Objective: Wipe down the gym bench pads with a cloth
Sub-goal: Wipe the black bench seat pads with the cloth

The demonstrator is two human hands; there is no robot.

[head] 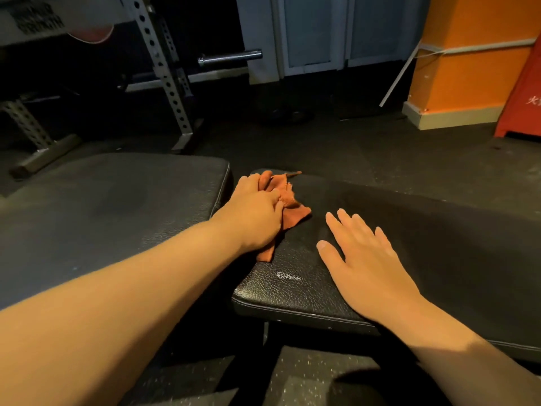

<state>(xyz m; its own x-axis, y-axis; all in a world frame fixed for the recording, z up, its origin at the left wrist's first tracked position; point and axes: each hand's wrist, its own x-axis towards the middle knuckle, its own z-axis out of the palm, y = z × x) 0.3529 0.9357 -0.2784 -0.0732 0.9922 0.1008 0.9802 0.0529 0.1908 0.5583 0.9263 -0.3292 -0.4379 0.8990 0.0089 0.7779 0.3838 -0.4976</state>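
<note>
Two black padded bench sections lie side by side, a left pad (102, 212) and a right pad (424, 230), with a narrow gap between them. An orange cloth (292, 210) is bunched on the near left end of the right pad. My left hand (254, 212) presses down on the cloth and grips it, right beside the gap. My right hand (360, 259) rests flat on the right pad with fingers spread, a little to the right of the cloth and holding nothing. A small white scuff (288, 276) marks the pad near its front edge.
A perforated steel rack upright (169, 83) and a barbell sleeve (231, 57) stand behind the left pad. An orange wall column (468, 68) and a red sign (524, 92) are at the far right. Dark speckled rubber floor (351, 150) surrounds the bench.
</note>
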